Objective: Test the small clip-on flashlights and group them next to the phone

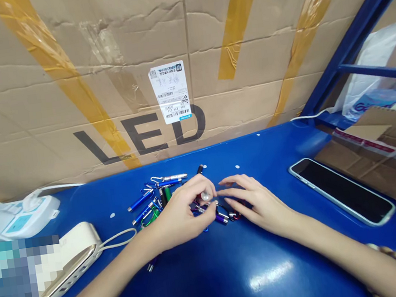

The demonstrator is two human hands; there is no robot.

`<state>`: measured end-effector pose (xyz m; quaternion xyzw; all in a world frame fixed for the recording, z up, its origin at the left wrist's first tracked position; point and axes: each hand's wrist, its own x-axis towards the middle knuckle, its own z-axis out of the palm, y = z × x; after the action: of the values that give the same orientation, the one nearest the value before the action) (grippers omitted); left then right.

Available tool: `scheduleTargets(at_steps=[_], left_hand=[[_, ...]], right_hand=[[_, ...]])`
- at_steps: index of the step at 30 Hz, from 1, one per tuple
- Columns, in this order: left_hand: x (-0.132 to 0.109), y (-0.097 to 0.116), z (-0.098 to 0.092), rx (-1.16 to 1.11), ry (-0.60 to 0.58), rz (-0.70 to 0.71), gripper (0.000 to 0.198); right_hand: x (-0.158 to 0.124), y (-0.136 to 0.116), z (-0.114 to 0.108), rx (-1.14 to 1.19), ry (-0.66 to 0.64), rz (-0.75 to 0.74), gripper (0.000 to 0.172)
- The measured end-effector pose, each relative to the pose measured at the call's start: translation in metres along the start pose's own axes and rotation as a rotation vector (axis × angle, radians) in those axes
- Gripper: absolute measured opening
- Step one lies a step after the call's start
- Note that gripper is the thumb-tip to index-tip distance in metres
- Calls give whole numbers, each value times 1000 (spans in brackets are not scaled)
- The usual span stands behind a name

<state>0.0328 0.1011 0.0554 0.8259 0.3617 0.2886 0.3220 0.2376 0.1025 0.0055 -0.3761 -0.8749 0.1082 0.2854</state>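
My left hand (pixel 186 213) is closed around a small keychain flashlight (pixel 205 196), whose round shiny end shows between thumb and fingers; most of its body is hidden. To its right, my right hand (pixel 254 202) has its fingers apart and bent, with the fingertips close to the held flashlight and nothing visible in them. Beneath and around both hands lies a loose pile of slim metal keychain flashlights (pixel 141 201) in blue, green, black, purple and silver, several with clips. A black tip (pixel 200 169) sticks up behind my left fingers; I cannot tell whether it is held.
On the blue table (pixel 215 282) a phone (pixel 342 190) lies at right, beside an open cardboard box (pixel 384 153). A white power strip (pixel 28 217) and a cream power bank (pixel 70 258) with a cord sit at left. Behind stands a large taped carton (pixel 119 81).
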Motion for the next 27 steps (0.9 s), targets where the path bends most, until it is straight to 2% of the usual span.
scheduleTargets(at_steps=[2, 5, 8, 10, 13, 16, 19, 22, 27], left_hand=[[-1, 2, 2, -20, -19, 50, 24], [-2, 4, 5, -28, -37, 71, 25], [-3, 3, 7, 30, -37, 67, 26], [-4, 0, 8, 156, -33, 49, 21], [-4, -4, 11, 462, -49, 19, 11], [-3, -7, 17, 712, -109, 10, 19], [-2, -9, 25, 960, -132, 43, 28], [-3, -13, 32, 1182, -83, 136, 33], [-5, -19, 37, 1260, -21, 180, 37]], right_hand=[[0, -1, 2, 9, 2, -24, 24], [-1, -9, 1, 103, 146, -33, 26], [-2, -21, -2, 331, 257, 30, 28], [-2, -30, -3, 613, 232, 203, 28], [2, -39, -5, 1202, 73, 576, 38], [6, -40, -4, 1591, -32, 795, 38], [8, -38, -2, 1758, -26, 881, 30], [8, -37, 2, 1858, -42, 971, 26], [8, -39, 7, 1883, -64, 1051, 22]])
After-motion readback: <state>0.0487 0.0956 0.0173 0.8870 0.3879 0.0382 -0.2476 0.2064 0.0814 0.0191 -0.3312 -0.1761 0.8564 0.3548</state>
